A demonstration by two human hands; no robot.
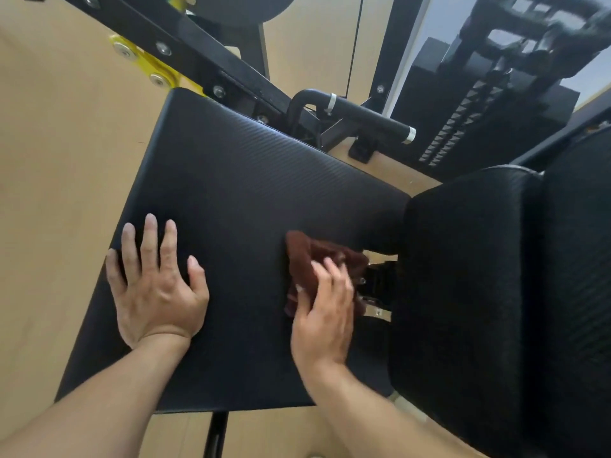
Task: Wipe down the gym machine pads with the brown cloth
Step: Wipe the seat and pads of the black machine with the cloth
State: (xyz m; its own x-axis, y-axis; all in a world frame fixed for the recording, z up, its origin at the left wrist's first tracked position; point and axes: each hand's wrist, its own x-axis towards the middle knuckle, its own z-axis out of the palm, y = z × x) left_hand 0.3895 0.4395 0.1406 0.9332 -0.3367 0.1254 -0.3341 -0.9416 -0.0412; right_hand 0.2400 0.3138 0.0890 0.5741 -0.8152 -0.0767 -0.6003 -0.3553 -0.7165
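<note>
Broad black ribbed vinyl seat pad (238,180), left hand (155,285) flat on it, crumpled brown cloth (310,259) near its right edge

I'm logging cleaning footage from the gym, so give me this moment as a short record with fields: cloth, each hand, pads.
cloth: brown cloth, bunched, on the seat pad's right edge
right hand: right hand pressing the cloth onto the pad
left hand: left hand flat and spread, empty, on the pad's left side
seat pad: seat pad, large, black, ribbed
back pad: back pad, black, right of the seat, untouched

Right hand (325,312) presses brown cloth (307,259) on seat pad (251,200).
</note>
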